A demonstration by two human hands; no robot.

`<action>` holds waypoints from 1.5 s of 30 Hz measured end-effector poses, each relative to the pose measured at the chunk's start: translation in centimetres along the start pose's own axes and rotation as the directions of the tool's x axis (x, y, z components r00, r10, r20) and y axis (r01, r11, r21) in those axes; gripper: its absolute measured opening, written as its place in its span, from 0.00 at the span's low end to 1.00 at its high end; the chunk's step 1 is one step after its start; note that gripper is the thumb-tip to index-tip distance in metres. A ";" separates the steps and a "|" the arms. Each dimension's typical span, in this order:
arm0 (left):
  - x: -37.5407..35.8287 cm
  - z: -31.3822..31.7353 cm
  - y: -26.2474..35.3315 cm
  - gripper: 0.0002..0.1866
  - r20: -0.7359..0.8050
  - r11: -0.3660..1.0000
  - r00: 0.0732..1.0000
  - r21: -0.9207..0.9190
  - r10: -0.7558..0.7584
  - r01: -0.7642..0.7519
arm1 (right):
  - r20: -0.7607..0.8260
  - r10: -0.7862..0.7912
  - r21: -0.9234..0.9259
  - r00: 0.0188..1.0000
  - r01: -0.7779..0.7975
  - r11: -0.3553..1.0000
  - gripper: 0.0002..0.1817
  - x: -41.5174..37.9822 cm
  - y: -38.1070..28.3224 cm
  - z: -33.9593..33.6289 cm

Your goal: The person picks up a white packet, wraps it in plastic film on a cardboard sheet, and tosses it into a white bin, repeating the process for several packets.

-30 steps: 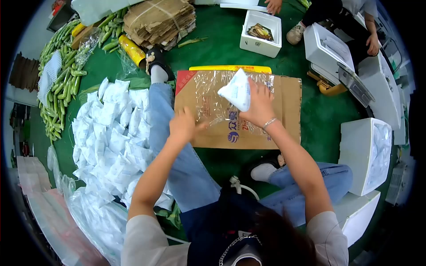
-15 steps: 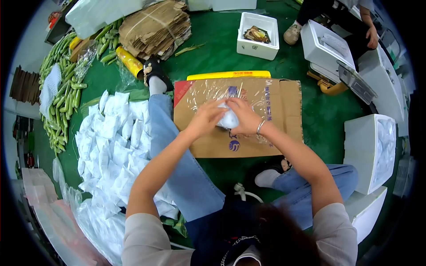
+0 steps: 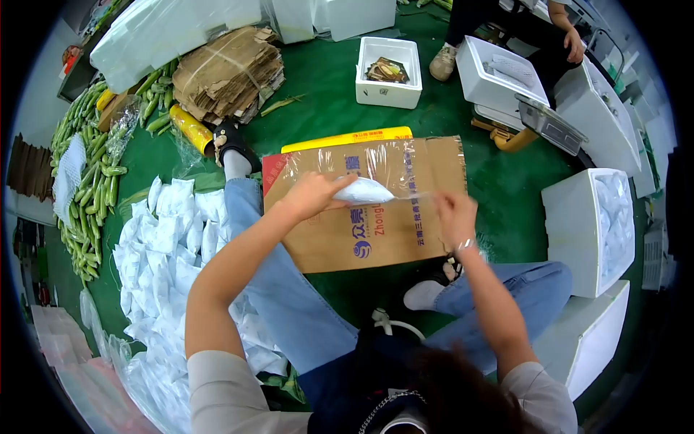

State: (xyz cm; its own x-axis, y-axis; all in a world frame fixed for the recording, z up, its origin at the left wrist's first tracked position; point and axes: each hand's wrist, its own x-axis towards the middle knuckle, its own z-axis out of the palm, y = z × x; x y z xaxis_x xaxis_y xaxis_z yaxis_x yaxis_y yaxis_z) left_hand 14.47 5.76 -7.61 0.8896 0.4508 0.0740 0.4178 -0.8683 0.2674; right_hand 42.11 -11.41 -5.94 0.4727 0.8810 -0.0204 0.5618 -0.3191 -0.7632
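Note:
My left hand (image 3: 318,194) is closed round one end of a small white plastic pouch (image 3: 365,191), held over the flattened cardboard box (image 3: 318,249). From the pouch's other end a thin clear strip (image 3: 413,196) runs taut to my right hand (image 3: 455,217), whose fingers are pinched on it. The strip looks like tape or film. Shiny clear plastic covers part of the cardboard under the pouch. A big heap of similar white pouches (image 3: 170,246) lies to the left, beside my leg.
Long green vegetables (image 3: 87,195) are piled at far left, near a bundle of flat cardboard (image 3: 224,72). An open foam box (image 3: 390,94) stands ahead. Another foam box (image 3: 578,231) with white pouches is at right. A seated person's hand (image 3: 574,45) shows at top right.
My hands have drawn apart: the right went out to the right with the clear strip stretched from the pouch, while the left kept the pouch. The view has shifted slightly.

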 end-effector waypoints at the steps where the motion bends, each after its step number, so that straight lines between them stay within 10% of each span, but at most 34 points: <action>1: -0.3 -0.3 1.0 0.31 0.018 1.000 1.000 -0.012 -0.020 0.020 | 0.023 0.033 0.200 0.999 -0.037 0.979 0.06 2.1 -1.3 -0.6; 4: -0.2 -3.4 6.1 0.24 0.027 0.996 0.999 0.082 -0.048 0.045 | 0.178 0.125 0.473 0.976 -0.196 0.859 0.06 6.8 -5.5 1.1; 6: 0.2 -3.3 6.9 0.22 -0.004 0.996 0.997 -0.042 -0.077 0.076 | 0.199 -0.248 -0.023 0.948 0.257 0.966 0.08 5.2 -8.7 2.8; 9: -0.4 -2.0 5.7 0.22 0.033 0.937 0.972 -0.260 -0.234 0.234 | 0.403 -0.456 -0.076 0.793 0.526 0.847 0.22 -2.4 -8.4 2.7; 11: -1.1 0.1 4.3 0.25 0.320 0.727 0.858 -0.459 -0.401 0.511 | 0.426 -0.664 -0.080 0.615 0.757 0.649 0.41 -5.7 -6.1 2.0; 15: -1.9 3.5 5.1 0.23 0.716 0.302 0.647 -0.576 -0.263 0.760 | 0.511 -0.617 -0.264 0.599 0.792 0.550 0.45 -8.3 -3.0 4.3; 17: -1.9 2.5 5.7 0.20 0.754 0.370 0.573 -0.458 -0.320 0.809 | 0.543 -0.596 -0.262 0.592 0.793 0.549 0.47 -7.6 -2.5 4.7; 19: -2.9 1.4 7.4 0.18 0.139 0.982 0.972 0.008 -0.188 0.189 | 0.755 -0.322 -0.037 0.570 0.528 0.848 0.41 -5.3 -3.5 4.6; 22: -2.6 -2.3 10.9 0.19 -0.234 0.998 0.971 0.016 -0.052 0.057 | 0.981 -0.075 -0.021 0.181 0.478 0.878 0.32 2.3 -4.8 6.2; 23: -2.9 -2.1 11.4 0.25 0.009 0.978 0.989 -0.148 -0.147 0.147 | 0.998 0.041 -0.060 0.053 0.440 0.896 0.32 4.5 -5.6 6.6; 24: -2.8 -1.1 11.2 0.26 -0.065 0.984 0.983 -0.052 -0.172 0.169 | 0.998 0.038 -0.059 0.057 0.441 0.895 0.32 5.7 -5.1 7.6; 26: -2.0 0.7 9.6 0.27 -0.152 0.979 0.970 0.043 -0.189 0.198 | 0.954 -0.197 0.267 0.228 -0.334 0.904 0.29 8.0 -2.6 10.4; 29: 0.1 0.8 6.9 0.32 0.027 0.960 0.959 0.007 -0.281 0.281 | 0.995 -0.046 0.091 0.093 -0.565 0.820 0.30 9.6 -2.4 12.6; 33: -0.2 1.2 7.8 0.39 0.301 0.884 0.908 -0.278 -0.292 0.377 | 0.982 -0.150 0.182 0.115 -0.366 0.913 0.33 8.5 -3.0 12.2; 35: -1.8 3.8 10.7 0.39 0.632 -0.193 0.680 -0.769 -0.372 0.609 | 0.970 -0.202 0.235 0.137 -0.301 0.924 0.37 8.5 -1.4 13.6; 36: -3.1 5.6 10.9 0.38 0.720 -0.537 0.694 -0.592 -0.016 0.601 | 0.949 -0.236 0.284 0.208 -0.242 0.928 0.36 8.0 -1.4 13.4; 38: -6.0 7.3 13.6 0.37 0.627 -0.753 0.700 -0.264 0.341 0.603 | 0.891 -0.305 0.363 0.335 -0.125 0.924 0.35 5.7 -0.9 13.0; 41: -9.9 7.1 21.0 0.35 0.785 -0.248 0.453 -0.381 0.422 0.891 | 0.800 -0.384 0.430 0.461 0.006 0.903 0.34 2.8 -0.2 12.6; 43: -12.6 8.6 23.9 0.34 0.793 0.211 0.361 -0.510 0.491 0.834 | 0.625 -0.545 0.304 0.558 0.469 0.829 0.32 1.3 0.8 13.2; 44: -13.2 8.8 24.0 0.34 0.793 0.216 0.359 -0.511 0.492 0.832 | 0.678 -0.473 0.114 0.563 0.556 0.824 0.30 -0.6 -1.3 9.9; 45: -14.0 8.9 23.7 0.34 0.746 0.093 0.543 -0.617 0.385 0.782 | 0.675 -0.471 0.108 0.568 0.556 0.825 0.30 -1.9 -2.8 6.7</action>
State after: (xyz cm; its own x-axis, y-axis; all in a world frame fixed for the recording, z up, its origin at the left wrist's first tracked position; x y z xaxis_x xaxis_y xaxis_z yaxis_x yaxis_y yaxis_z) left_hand 13.61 -23.00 -10.88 0.7818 -0.2437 -0.5739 0.6202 0.3996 0.6750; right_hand 35.09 -9.83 -8.13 -0.4545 0.8863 -0.0885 0.6527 0.2639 -0.7101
